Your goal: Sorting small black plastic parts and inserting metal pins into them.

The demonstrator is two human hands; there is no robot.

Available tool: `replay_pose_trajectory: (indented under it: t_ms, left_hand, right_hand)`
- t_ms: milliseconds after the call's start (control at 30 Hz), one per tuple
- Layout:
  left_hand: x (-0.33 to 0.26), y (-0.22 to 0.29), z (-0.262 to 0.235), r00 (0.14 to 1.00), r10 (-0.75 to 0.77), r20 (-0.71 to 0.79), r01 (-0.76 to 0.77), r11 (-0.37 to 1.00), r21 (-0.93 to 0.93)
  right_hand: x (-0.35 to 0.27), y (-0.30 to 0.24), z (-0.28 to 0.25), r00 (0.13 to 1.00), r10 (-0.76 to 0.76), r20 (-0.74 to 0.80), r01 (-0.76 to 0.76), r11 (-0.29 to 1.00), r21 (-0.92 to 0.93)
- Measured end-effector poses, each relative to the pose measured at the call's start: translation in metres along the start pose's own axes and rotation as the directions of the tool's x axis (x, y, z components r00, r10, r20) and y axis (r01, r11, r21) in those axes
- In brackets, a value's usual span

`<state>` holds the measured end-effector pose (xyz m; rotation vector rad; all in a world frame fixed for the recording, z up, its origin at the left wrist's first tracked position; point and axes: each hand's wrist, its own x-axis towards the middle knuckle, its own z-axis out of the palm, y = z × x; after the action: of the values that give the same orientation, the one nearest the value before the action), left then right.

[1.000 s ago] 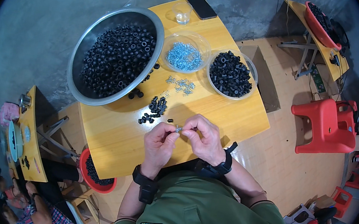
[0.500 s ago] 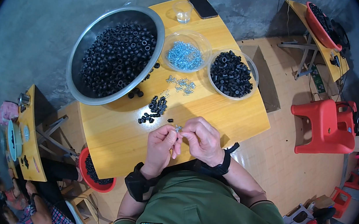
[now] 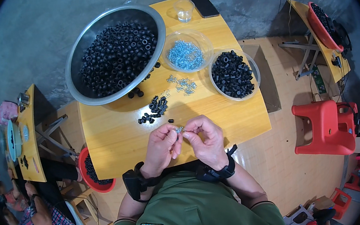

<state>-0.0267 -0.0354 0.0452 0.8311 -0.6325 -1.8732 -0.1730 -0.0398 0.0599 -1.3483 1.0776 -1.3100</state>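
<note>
At nine o'clock of the wooden table (image 3: 110, 140), a big steel basin (image 3: 91, 44) is sitting heaped with black rubber rings, a few strays lying just outside its rim. Toward the table's middle, a small pile of black parts (image 3: 156, 109) is lying loose, one single piece resting apart at its four o'clock.

At six o'clock, near the table's edge, my left hand (image 3: 161, 148) is hovering over the wood, its fingers curled together and pinching a small silvery screw (image 3: 179, 130) from the left. My right hand (image 3: 205, 142) is meeting it from three o'clock, thumb and forefinger closed on the same screw, so both hands are touching at the fingertips. Whether anything else is pressed in there with it, I cannot tell.

At twelve o'clock, a clear bowl of bluish screws (image 3: 186, 55) is standing, with a scatter of loose screws (image 3: 183, 84) lying just below it. At one o'clock, a second clear bowl (image 3: 234, 74) is holding more black pieces. Beyond them, a small clear cup (image 3: 184, 10) and a dark phone (image 3: 204, 5) are sitting at the far edge.
</note>
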Motion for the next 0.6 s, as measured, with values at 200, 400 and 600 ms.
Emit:
replay_pose_trajectory:
  t_ms: [200, 400, 600]
  left_hand:
    - [0.0004, -0.0022, 0.0008, 1.0, 0.022, 0.004, -0.022, 1.0, 0.003]
    - [0.0007, -0.0029, 0.0006, 0.993, 0.111, -0.028, -0.103, 0.972, 0.212]
    - [-0.0013, -0.0001, 0.0033, 0.97, 0.24, -0.033, -0.204, 0.883, 0.423]
  right_hand:
    - [0.0021, -0.0085, 0.0005, 0.994, -0.104, -0.042, 0.097, 0.984, -0.152]
    - [0.0001, -0.0089, 0.0012, 0.998, 0.014, -0.069, -0.016, 0.999, -0.029]
    - [0.0002, -0.0125, -0.0006, 0.998, 0.05, -0.027, -0.051, 0.998, -0.034]
